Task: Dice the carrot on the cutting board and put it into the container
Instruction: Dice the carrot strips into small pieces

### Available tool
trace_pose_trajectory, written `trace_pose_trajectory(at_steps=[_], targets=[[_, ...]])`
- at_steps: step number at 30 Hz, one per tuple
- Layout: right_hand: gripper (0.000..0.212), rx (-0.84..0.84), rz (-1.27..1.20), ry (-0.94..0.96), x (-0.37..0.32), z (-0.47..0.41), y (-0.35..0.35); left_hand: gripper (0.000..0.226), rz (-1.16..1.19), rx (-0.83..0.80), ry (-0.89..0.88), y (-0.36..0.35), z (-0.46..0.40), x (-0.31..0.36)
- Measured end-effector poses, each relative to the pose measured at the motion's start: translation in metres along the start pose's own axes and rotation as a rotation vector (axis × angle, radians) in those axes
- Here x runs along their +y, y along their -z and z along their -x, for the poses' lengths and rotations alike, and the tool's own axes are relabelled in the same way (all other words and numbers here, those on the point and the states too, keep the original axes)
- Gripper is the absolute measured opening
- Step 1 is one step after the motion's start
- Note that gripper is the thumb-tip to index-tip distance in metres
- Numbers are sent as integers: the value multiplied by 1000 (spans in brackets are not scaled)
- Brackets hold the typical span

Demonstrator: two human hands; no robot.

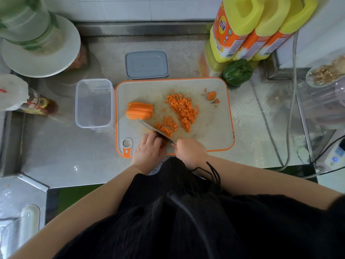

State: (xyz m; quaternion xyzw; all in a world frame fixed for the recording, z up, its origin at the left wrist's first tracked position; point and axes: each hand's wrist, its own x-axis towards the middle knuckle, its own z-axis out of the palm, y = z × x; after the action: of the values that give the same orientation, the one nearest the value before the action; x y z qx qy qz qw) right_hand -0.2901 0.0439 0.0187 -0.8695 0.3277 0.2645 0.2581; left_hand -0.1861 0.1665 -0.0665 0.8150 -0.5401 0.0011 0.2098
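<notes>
A pale cutting board [211,131] with an orange rim lies on the steel counter. Diced carrot [183,109] is heaped at its middle, with a smaller row of cubes [167,126] nearer me. Uncut carrot strips [139,110] lie stacked at the board's left. My right hand [190,151] grips the handle of a knife [155,130] whose blade slants up to the left over the small row. My left hand [149,148] rests curled on the board's near edge, fingertips against the carrot beside the blade. A clear container [94,103] stands just left of the board, with nothing in it.
The grey lid [147,64] lies behind the board. A carrot end [211,95] sits at the board's far right. A green pepper [237,71] and yellow oil bottles [240,28] stand at the back right. A sauce bottle [35,103] lies left; cables [268,128] run on the right.
</notes>
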Motion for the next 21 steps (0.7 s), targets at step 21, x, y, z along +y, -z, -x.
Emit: trace_pose_trajectory(at_steps=[21], targets=[[40,9,-19,42,11,11,8,27,53,-1,27,9,4,2]])
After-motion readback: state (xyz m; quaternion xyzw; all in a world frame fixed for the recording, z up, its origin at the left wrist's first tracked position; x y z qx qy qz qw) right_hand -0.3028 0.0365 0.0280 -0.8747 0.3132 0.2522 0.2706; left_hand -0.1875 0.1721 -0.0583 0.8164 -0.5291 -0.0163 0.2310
